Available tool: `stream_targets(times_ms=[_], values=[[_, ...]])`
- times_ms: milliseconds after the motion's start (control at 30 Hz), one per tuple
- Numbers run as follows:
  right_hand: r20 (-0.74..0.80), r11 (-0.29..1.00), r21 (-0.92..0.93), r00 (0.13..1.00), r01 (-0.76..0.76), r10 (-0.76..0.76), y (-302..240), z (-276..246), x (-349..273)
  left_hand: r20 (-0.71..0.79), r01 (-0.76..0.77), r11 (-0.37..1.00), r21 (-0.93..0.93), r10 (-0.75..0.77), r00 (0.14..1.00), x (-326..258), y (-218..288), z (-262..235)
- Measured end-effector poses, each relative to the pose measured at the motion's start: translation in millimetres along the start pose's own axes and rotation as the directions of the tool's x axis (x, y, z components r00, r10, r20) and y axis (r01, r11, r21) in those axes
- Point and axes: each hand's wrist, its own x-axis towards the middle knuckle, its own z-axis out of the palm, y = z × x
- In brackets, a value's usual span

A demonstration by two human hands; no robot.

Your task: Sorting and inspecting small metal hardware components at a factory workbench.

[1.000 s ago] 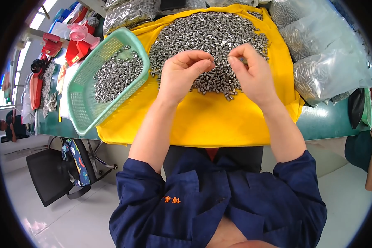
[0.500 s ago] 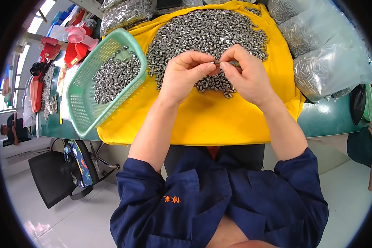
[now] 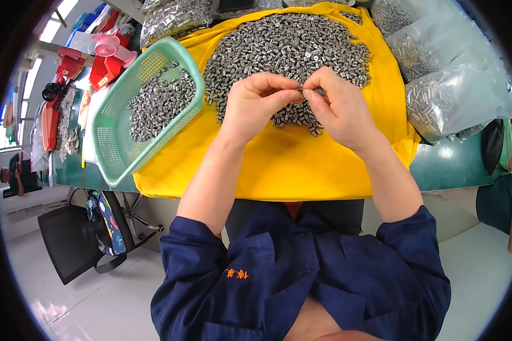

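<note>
To my left, a mint-green perforated plastic basket (image 3: 111, 142) sits tilted, half on the yellow cloth (image 3: 301, 170), holding a share of small grey metal cylinders (image 3: 160, 102). Beyond it I count red plastic tools (image 3: 68, 62) and a small pink fan (image 3: 112, 46). To my right lie clear plastic bags packed with metal pieces (image 3: 455, 96); another such bag (image 3: 173, 16) rests at the far edge. The green tabletop (image 3: 449, 165) shows past the cloth. A black chair (image 3: 68, 244) stands on the pale floor below left.
</note>
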Motion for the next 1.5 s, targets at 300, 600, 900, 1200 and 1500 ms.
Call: stream_targets(times_ms=[300,600,900,1200,1500], values=[[0.045,0.997,0.063,0.998,-0.045,0.042,1.7,5.7,-1.4,-0.025,-0.006,1.000,0.020,0.007,1.000,-2.2,-1.9,-1.2],[0.031,1.000,-0.003,0.999,-0.013,0.013,5.0,2.1,1.2,-0.036,0.036,0.936,0.349,-0.025,0.999,0.1,7.7,8.3],[0.083,0.981,0.141,0.989,-0.130,0.119,-18.9,-27.1,-4.3,0.529,-0.560,0.108,0.822,0.220,0.820,4.2,58.8,20.3],[-0.237,0.976,0.087,0.947,-0.202,0.217,12.4,-94.7,-54.9,0.270,-0.049,0.609,0.792,-0.277,0.922,47.9,92.5,41.6],[-0.295,0.968,-0.250,0.954,-0.024,-0.053,50.7,-54.8,-66.1,0.392,-0.408,0.117,0.905,0.139,0.909,224.3,-3.1,77.3]])
